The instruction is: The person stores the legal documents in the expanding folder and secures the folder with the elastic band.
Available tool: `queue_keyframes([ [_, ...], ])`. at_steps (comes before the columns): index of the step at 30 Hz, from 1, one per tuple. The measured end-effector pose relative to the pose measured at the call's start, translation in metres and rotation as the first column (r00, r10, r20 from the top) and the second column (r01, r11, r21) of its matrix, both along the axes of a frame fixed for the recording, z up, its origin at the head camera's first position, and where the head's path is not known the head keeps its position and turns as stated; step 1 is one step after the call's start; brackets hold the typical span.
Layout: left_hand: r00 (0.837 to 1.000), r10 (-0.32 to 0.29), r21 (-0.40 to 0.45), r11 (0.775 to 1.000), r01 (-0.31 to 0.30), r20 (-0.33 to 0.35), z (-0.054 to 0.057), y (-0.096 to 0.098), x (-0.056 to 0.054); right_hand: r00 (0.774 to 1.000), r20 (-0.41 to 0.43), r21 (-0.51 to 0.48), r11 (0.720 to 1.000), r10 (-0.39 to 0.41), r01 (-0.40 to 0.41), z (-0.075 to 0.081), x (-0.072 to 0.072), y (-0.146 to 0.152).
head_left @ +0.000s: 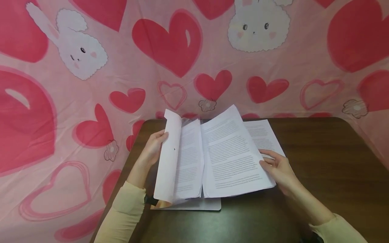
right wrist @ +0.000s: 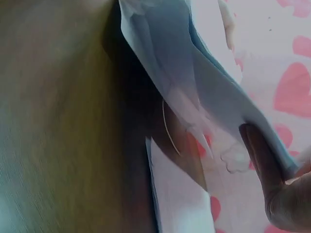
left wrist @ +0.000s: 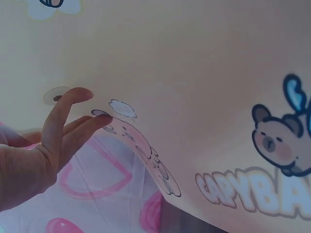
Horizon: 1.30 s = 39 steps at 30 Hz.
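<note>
In the head view my left hand holds the curled-back cover of a folder by its outer edge. The left wrist view shows the left hand against the cover's outside, printed with cartoon capybaras and lettering. Printed sheets lie inside the cover. My right hand pinches the right edge of a raised, tilted sheaf of printed paper, also seen from its edge in the right wrist view. Behind it, more printed sheets rest on the table.
Beneath everything is a dark wooden table with rounded far corners. Part of the folder sticks out below the sheets at the front. A pink cloth with hearts and rabbits hangs behind and to the left.
</note>
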<state>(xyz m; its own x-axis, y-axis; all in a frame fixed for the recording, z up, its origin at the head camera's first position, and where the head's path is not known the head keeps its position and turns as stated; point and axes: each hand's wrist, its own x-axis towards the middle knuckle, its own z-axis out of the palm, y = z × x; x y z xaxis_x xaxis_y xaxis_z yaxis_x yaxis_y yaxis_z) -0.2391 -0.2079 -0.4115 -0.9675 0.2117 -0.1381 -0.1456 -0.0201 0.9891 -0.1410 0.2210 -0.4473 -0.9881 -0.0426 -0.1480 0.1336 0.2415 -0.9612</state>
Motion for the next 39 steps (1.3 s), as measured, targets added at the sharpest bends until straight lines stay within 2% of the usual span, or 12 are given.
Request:
queue_keyframes([
  [4, 1.000, -0.006, -0.001, 1.000, 0.006, 0.005, 0.000, 0.000, 0.001, 0.995, -0.067, 0.047, 0.996, 0.074, -0.071, 0.002, -0.006, 0.008],
  [8, 1.000, -0.004, -0.001, 1.000, 0.004, 0.010, 0.000, 0.000, 0.001, 0.993, -0.033, 0.006, 0.994, 0.114, -0.113, 0.001, -0.013, 0.011],
  [14, 1.000, -0.019, 0.014, 1.000, 0.019, 0.005, -0.002, 0.000, 0.002, 0.993, 0.045, -0.092, 0.990, 0.111, -0.106, -0.006, -0.016, 0.000],
  [22, 1.000, -0.017, 0.003, 1.000, 0.017, 0.011, -0.002, 0.002, 0.001, 0.983, 0.144, -0.163, 0.983, 0.112, -0.088, -0.010, -0.026, 0.001],
  [32, 1.000, -0.030, -0.001, 1.000, 0.030, 0.009, -0.002, 0.002, 0.001, 0.993, 0.102, -0.125, 0.991, 0.055, -0.042, -0.014, -0.018, -0.020],
  [35, 0.999, -0.031, -0.005, 1.000, 0.031, 0.008, -0.001, 0.002, 0.000, 0.988, 0.151, -0.181, 0.983, 0.042, -0.014, -0.012, -0.022, -0.015],
  [39, 0.999, -0.033, -0.013, 0.999, 0.033, 0.004, 0.000, 0.003, 0.000, 0.972, 0.224, -0.284, 0.959, 0.072, -0.006, -0.012, -0.026, -0.003],
])
